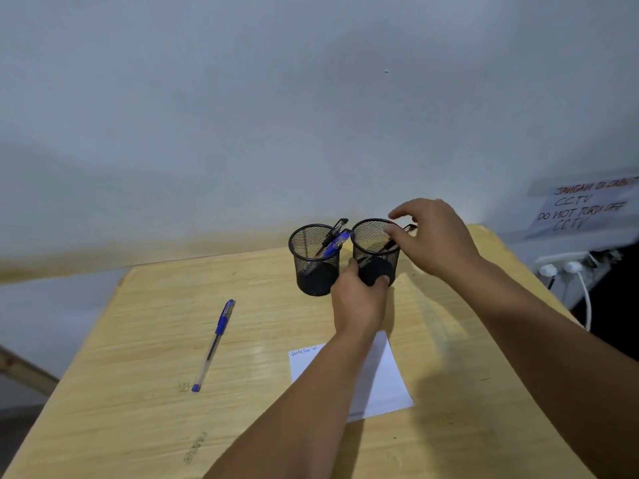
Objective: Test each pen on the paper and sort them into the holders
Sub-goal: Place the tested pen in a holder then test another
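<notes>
Left hand (359, 299) clasps the right holder (375, 252); right hand (435, 236) pinches a black pen (397, 236) (barely seated); a nudge could topple it.

Soft, even light is falling from above, leaving the room moderately bright. A pale sheen is glinting off the counter (145, 340) near the paper (387, 385). Dim shadows are lying beneath the right forearm and beside the left hand (358, 302). The wide lens is bending the counter's edges outward, and the wall notice (584, 209) at the right edge is blurring.
</notes>
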A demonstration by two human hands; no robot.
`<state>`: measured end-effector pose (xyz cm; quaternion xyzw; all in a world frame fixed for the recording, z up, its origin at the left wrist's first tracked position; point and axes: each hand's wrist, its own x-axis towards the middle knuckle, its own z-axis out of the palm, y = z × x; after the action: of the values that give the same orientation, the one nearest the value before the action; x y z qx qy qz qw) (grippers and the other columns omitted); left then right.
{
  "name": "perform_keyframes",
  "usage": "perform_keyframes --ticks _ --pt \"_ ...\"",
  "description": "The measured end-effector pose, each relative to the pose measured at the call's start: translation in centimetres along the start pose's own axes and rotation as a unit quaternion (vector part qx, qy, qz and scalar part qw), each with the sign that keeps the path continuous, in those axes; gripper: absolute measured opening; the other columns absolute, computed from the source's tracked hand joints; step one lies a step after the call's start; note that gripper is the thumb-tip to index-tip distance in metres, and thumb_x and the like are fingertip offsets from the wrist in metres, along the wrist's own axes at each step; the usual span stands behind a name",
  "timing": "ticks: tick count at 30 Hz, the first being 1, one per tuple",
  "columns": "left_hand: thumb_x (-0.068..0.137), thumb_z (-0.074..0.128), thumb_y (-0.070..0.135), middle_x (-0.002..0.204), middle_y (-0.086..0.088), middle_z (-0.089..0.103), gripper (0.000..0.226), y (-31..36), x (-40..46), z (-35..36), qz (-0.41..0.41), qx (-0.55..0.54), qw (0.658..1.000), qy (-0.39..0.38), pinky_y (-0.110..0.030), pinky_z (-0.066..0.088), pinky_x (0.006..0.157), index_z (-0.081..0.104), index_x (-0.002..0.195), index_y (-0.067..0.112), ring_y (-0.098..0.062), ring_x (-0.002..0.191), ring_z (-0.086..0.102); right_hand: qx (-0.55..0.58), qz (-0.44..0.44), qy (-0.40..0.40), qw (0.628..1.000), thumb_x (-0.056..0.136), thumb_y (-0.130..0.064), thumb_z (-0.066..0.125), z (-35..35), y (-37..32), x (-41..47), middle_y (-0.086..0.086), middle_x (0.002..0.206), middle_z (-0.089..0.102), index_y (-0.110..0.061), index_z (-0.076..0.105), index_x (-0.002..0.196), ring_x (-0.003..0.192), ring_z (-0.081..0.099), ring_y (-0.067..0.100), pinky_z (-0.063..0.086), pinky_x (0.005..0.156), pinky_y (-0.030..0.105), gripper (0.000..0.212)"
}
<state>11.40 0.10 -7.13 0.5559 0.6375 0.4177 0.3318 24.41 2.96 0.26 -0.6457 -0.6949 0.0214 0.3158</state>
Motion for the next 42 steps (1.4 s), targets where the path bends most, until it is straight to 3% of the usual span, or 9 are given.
perform_keyframes --ticks 6,10,15,28,30,32,34,37,42 --pt "0.082 0.065 0.025 0.102 0.000 0.073 0.030 -1.8 -1.3 -4.6 0.055 0.007 0.998 -0.007 -0.024 0.050 0.079 0.068 0.110 0.016 -0.016 0.098 0.065 0.084 -0.009 0.062 0.994 0.085 -0.022 0.066 1.6 -1.6 -5.4 -0.007 0.095 0.068 -0.023 0.069 0.098 0.087 0.058 0.019 0.047 0.078 0.031 0.013" --pt "0.084 0.062 0.012 0.099 0.014 0.074 0.029 -3.3 -1.4 -9.5 0.093 0.042 0.995 0.022 -0.003 0.039 0.069 0.074 0.108 0.025 0.004 0.085 0.062 0.132 0.001 -0.006 0.991 0.085 -0.019 0.066 4.1 -4.8 -7.6 -0.010 0.089 0.068 -0.023 0.072 0.095 0.079 0.058 0.008 0.048 0.071 0.023 0.013" --pt "0.087 0.062 0.014 0.103 0.012 0.071 0.032 -6.4 -0.7 -15.3 0.068 0.077 0.994 0.041 -0.020 0.047 0.081 0.069 0.117 0.022 -0.006 0.091 0.061 0.149 0.004 -0.095 0.984 0.087 -0.029 0.065 7.8 -9.4 -9.5 -0.017 0.091 0.068 -0.028 0.071 0.102 0.074 0.057 0.001 0.043 0.064 0.018 0.017" --pt "0.098 0.056 0.024 0.140 0.004 0.055 0.039 -11.6 4.1 -23.4 0.059 0.189 0.975 -0.102 -0.024 0.040 0.096 0.056 0.136 0.024 -0.018 0.121 0.055 0.087 -0.007 -0.263 0.961 0.067 -0.066 0.070 12.6 -19.9 -13.4 -0.009 0.112 0.064 -0.032 0.060 0.119 0.109 0.057 0.016 0.050 0.084 0.036 0.063" --pt "0.097 0.051 0.012 0.132 0.002 0.062 0.037 -11.7 4.5 -23.4 0.075 0.212 0.964 -0.145 -0.023 0.039 0.097 0.062 0.131 0.022 -0.016 0.119 0.056 0.058 -0.004 -0.259 0.964 0.063 -0.074 0.065 13.2 -20.6 -14.0 -0.009 0.112 0.059 -0.032 0.056 0.119 0.110 0.053 0.017 0.048 0.088 0.037 0.070" --pt "0.091 0.049 0.000 0.102 0.004 0.071 0.035 -12.0 4.7 -23.4 0.102 0.230 0.951 -0.177 -0.025 0.043 0.090 0.074 0.106 0.021 -0.011 0.099 0.060 0.032 0.006 -0.248 0.968 0.063 -0.077 0.060 13.9 -21.2 -14.2 -0.009 0.114 0.056 -0.031 0.053 0.118 0.112 0.050 0.018 0.046 0.091 0.037 0.072" --pt "0.084 0.050 -0.006 0.090 0.004 0.069 0.033 -12.3 4.8 -23.7 0.128 0.250 0.940 -0.192 -0.029 0.047 0.086 0.074 0.090 0.015 -0.007 0.089 0.056 0.017 0.010 -0.248 0.969 0.068 -0.071 0.060 14.4 -21.7 -14.3 -0.008 0.117 0.054 -0.030 0.053 0.117 0.114 0.049 0.019 0.044 0.092 0.037 0.065" --pt "0.079 0.052 -0.009 0.094 -0.008 0.073 0.031 -12.6 4.6 -24.5 0.159 0.274 0.931 -0.180 -0.031 0.049 0.085 0.075 0.091 0.007 -0.012 0.089 0.060 0.010 0.008 -0.265 0.964 0.075 -0.059 0.060 14.4 -21.8 -14.3 -0.005 0.115 0.057 -0.027 0.053 0.116 0.111 0.053 0.021 0.045 0.092 0.039 0.052" --pt "0.083 0.057 -0.006 0.105 -0.001 0.071 0.034 -13.3 3.3 -26.1 0.123 0.271 0.945 -0.138 -0.019 0.046 0.083 0.077 0.100 0.014 -0.014 0.096 0.064 0.030 0.034 -0.301 0.953 0.079 -0.027 0.057 13.2 -20.8 -13.7 0.002 0.108 0.061 -0.019 0.060 0.110 0.091 0.063 0.026 0.056 0.077 0.038 0.032"
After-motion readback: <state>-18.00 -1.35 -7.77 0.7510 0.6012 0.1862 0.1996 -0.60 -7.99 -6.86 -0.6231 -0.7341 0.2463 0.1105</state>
